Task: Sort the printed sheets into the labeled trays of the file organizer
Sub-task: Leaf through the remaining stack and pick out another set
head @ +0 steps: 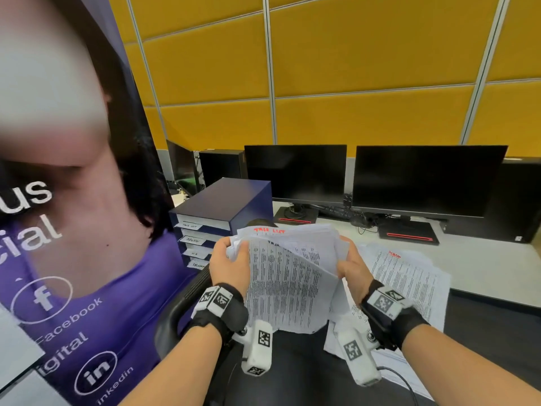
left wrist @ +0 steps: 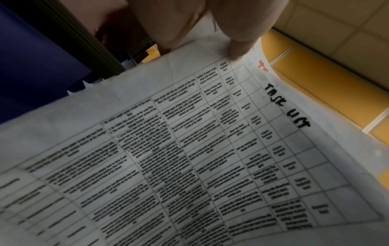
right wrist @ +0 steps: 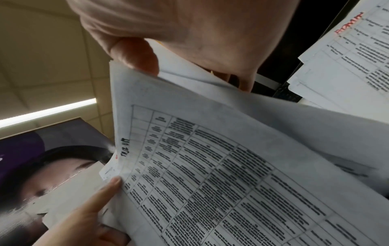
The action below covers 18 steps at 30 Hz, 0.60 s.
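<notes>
I hold a bundle of printed sheets [head: 288, 276] up in front of me with both hands. The front sheet [left wrist: 189, 158] is a table headed "TASK LIST" in black marker. My left hand [head: 229, 263] grips the bundle's left edge, thumb [left wrist: 238, 30] pressed on the front page. My right hand [head: 349, 266] pinches the right edge, thumb [right wrist: 136, 55] on top, and peels the front sheet [right wrist: 221, 166] away from those behind. The navy file organizer [head: 222, 212] with labeled trays stands on the desk to the left. A second pile of sheets [head: 407, 279], marked in red, lies on the desk to the right.
Two dark monitors [head: 295, 171] [head: 424, 178] stand at the back of the white desk [head: 483, 265]. A purple printed banner [head: 73, 200] rises close on my left. A black chair armrest [head: 187, 300] sits below my left wrist. Yellow wall panels [head: 351, 68] lie behind.
</notes>
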Tool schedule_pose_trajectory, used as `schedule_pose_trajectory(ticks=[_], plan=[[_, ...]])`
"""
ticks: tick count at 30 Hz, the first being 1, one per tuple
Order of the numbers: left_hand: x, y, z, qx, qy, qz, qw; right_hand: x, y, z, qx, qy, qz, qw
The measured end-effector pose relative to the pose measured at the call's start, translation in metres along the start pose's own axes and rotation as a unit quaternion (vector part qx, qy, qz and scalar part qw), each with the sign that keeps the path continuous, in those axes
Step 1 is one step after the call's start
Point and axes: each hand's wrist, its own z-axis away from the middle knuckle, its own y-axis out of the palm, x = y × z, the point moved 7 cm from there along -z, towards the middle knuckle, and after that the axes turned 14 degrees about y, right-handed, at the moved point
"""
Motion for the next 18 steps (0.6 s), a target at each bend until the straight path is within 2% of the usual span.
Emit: schedule_pose_trajectory(ticks=[7, 11, 15, 18], plan=[[0.001, -0.005, -0.002, -0.01, -0.008, 0.03, 0.999, -0.007, 0.0, 0.004, 0.024, -0.007, 0.056, 0.998], [-0.002, 0.002, -0.002, 0.011, 0.01, 0.037, 0.999, -0.009, 0.002, 0.0, -0.021, -0.039, 0.171, 0.984], [-0.015, 0.019, -0.001, 0.063, 0.067, 0.041, 0.995, 0.01, 0.01, 0.003, -0.06, -0.084, 0.153, 0.983], [-0.014, 0.025, -0.001, 0.094, 0.087, 0.024, 0.991, 0.012, 0.007, 0.003, -0.073, -0.086, 0.123, 0.986]])
